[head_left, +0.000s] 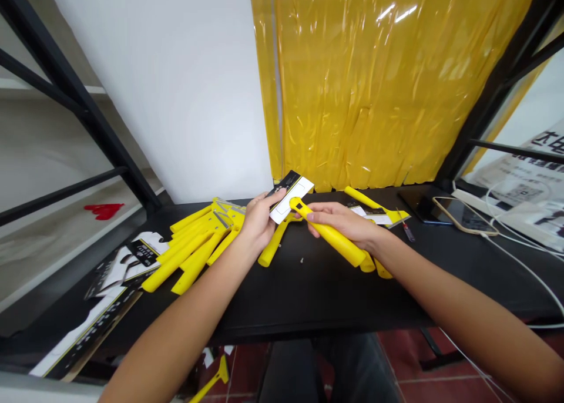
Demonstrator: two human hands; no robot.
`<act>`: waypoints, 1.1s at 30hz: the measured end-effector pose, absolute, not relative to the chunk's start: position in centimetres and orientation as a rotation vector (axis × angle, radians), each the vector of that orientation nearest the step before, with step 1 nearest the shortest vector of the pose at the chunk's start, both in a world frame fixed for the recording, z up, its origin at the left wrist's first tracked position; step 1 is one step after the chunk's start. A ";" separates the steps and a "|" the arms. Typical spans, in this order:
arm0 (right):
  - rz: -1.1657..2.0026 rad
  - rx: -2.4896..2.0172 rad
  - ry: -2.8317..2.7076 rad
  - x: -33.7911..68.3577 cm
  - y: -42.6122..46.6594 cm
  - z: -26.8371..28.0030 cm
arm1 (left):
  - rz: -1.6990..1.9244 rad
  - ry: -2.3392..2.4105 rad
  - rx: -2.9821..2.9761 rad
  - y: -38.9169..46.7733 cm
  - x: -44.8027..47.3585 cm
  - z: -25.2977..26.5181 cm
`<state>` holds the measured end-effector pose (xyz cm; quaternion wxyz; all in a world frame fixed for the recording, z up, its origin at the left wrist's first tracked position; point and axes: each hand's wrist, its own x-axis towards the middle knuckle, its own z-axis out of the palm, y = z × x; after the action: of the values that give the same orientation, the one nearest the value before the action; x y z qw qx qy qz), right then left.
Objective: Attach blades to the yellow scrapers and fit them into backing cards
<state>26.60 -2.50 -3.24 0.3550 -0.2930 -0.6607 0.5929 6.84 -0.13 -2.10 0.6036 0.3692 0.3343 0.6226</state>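
My left hand (257, 222) is closed on a black-and-white printed card (296, 196), held tilted above the black table. My right hand (341, 222) grips a yellow scraper handle (337, 242); its narrow end with a hole lies over the card's lower right edge. Whether the two are joined, I cannot tell. Beneath the hands, another yellow handle (272, 247) rests on the table, partly hidden. A pile of yellow scrapers (189, 247) with metal blades lies beside my left forearm. Beyond my right hand is a yellow scraper (365, 198) with a card.
Printed cards (88, 332) lie at the left. To the right are a small screwdriver (409, 232), a dark tablet (418, 206), a phone (465, 216) and white cables (524, 268). A tiny metal piece (302, 261) sits mid-table. Black rack posts (480, 103) flank a yellow plastic sheet (352, 97).
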 end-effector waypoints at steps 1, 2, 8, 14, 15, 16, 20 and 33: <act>1.535 -0.761 -1.724 26.9 -2.3 -3.2 | 1.423 0.790 0.863 0.1 6.7 -2.1; 1.534 -0.770 -1.738 27.1 -2.1 -3.1 | 1.396 0.814 0.873 0.2 6.5 -2.2; 1.486 -0.882 -1.742 29.2 -0.5 -2.9 | 1.240 0.996 1.045 1.0 5.8 -2.8; 1.338 -1.102 -1.580 31.0 2.1 -4.0 | 1.403 1.256 1.265 1.6 5.9 -3.8; 1.305 -1.176 -1.566 31.2 2.4 -4.3 | 1.461 1.281 1.318 1.7 5.9 -3.9; 1.275 -1.249 -1.568 31.3 2.6 -4.6 | 1.516 1.289 1.367 1.7 5.9 -3.9; 1.089 -1.544 -1.787 31.4 3.1 -5.3 | 1.619 1.243 1.631 1.5 5.8 -3.7; -0.037 -2.159 -2.133 30.7 2.0 -5.5 | 1.550 1.163 2.334 -0.5 6.3 -2.4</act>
<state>30.67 1.98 -5.49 0.0531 -0.7104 -0.7017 -0.0123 6.35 -0.49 -2.44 0.0541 0.7683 0.3828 0.5102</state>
